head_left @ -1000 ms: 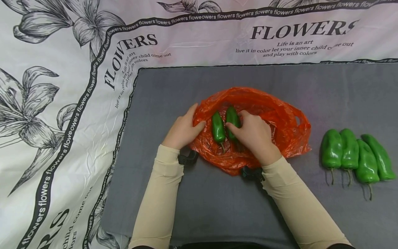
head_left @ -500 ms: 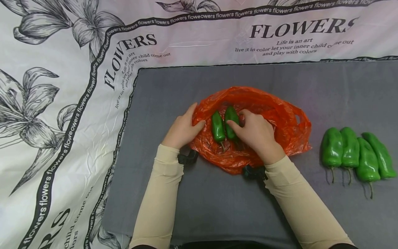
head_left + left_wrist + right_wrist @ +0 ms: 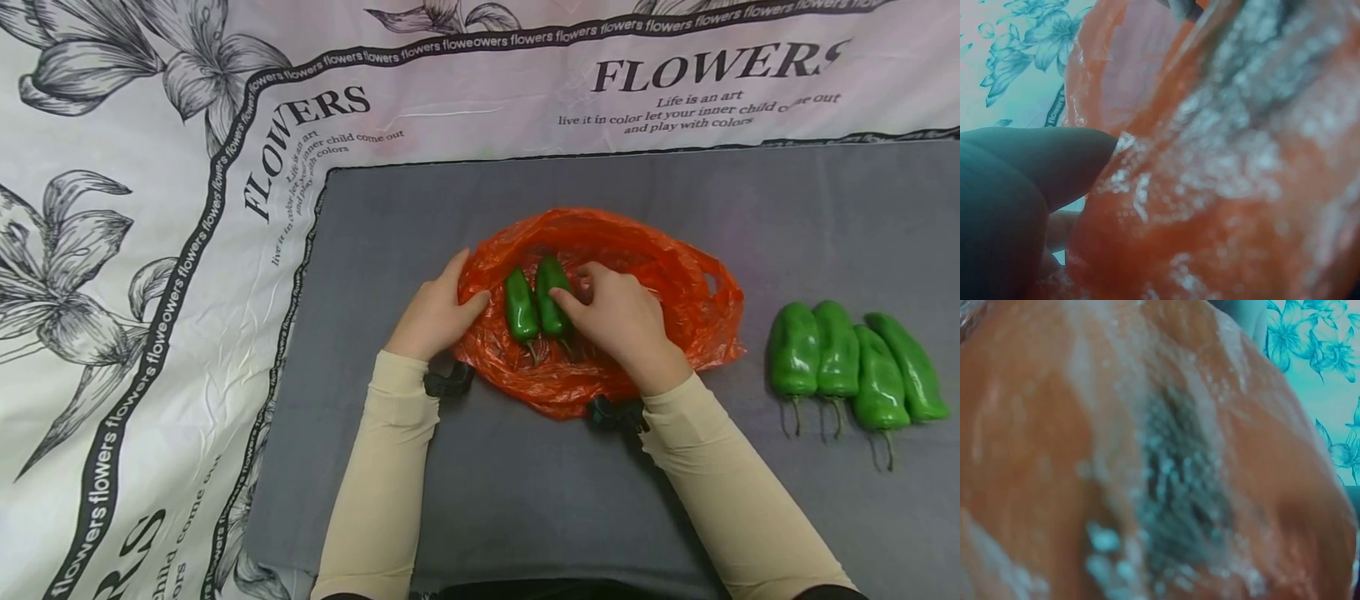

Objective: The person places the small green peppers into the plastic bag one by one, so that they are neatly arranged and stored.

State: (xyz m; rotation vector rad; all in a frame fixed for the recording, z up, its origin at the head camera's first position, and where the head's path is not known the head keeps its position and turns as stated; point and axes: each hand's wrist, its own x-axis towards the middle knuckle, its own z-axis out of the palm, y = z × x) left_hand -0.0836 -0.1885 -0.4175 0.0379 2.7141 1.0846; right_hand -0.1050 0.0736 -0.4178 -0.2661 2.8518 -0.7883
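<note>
A crumpled red plastic bag (image 3: pixel 686 333) lies spread with its mouth up, two green peppers (image 3: pixel 521 307) side by side inside it. My left hand (image 3: pixel 433 315) holds the bag's left rim, thumb inside and fingers outside; in the left wrist view the thumb (image 3: pixel 1054 159) presses against the red plastic (image 3: pixel 1166 244). Inside the bag, my right hand (image 3: pixel 618 321) is just right of the second pepper (image 3: pixel 553 296). Its thumb tip overlaps that pepper's right side, while the fingers stand apart from it. Blurred plastic (image 3: pixel 1035 456) fills most of the right wrist view.
Several more green peppers (image 3: pixel 795 350) lie in a row to the right of the bag, stems toward me. A grey cloth (image 3: pixel 510 500) lies under everything, bordered by a white flower-printed sheet (image 3: pixel 465 117) with lettering.
My right thumb has slid from across the second pepper to its right side, and that pepper now lies closer along the first one. My left hand keeps its place on the rim.
</note>
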